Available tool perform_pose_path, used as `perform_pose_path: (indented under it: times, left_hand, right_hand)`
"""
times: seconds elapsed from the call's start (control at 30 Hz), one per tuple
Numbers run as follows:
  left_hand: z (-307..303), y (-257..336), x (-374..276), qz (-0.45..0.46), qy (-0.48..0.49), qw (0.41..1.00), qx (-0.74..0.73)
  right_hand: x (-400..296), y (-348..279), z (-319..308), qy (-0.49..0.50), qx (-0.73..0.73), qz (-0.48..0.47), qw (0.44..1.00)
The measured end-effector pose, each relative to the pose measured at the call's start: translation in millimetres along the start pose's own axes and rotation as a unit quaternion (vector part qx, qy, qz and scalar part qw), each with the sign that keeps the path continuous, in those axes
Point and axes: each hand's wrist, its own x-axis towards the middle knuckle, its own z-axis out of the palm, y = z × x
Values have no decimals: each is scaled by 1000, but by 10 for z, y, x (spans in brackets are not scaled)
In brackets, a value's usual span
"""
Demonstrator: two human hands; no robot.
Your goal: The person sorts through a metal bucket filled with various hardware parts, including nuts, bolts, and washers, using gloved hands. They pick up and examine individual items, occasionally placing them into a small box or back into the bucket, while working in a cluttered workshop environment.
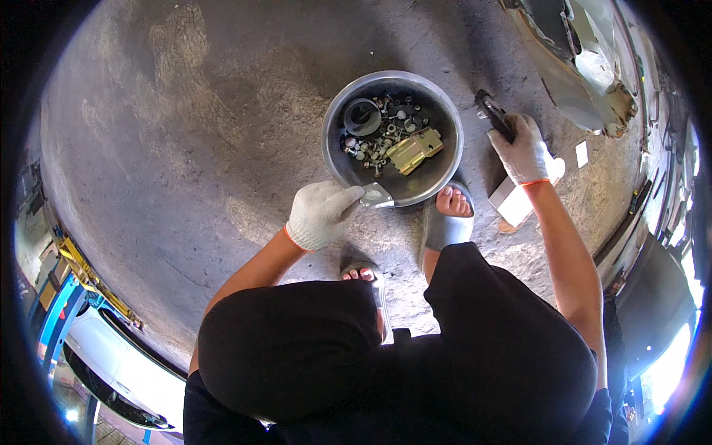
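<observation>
My left hand (324,214), in a white knitted glove with an orange cuff, pinches a small flat metal plate (378,196) at the near rim of a round metal bowl (392,79). Inside the bowl lie many loose nuts and bolts (378,149), a gold-coloured metal bracket (415,150) and a round, cup-like ring (362,117). To the right of the bowl, my gloved right hand (522,149) grips a dark hand tool (495,115) just above the floor. Fingers and glove hide its rear end, and its exact kind is unclear.
A white box (514,203) rests on the concrete floor (167,167) under my right wrist, with a small white card (581,154) beyond it. Damaged vehicle body panels (578,83) stand at upper right. A white car (128,356) and a blue post (58,306) are at lower left. My sandalled right foot (450,217) is close to the bowl.
</observation>
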Motion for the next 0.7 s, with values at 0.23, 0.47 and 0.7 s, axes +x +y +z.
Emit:
perform_pose_path:
  times: [0.23,0.47,0.7]
  left_hand:
    - [17,-36,-70,9,-2,1000,-14]
    - [4,14,11,19,-25,999,5]
    - [69,-56,-79,28,-12,1000,5]
  right_hand:
    - [-43,-1162,-186,29,-22,-235,971]
    - [33,-1442,495,-182,-183,-346,902]
    - [44,-1428,207,-229,-178,-331,898]
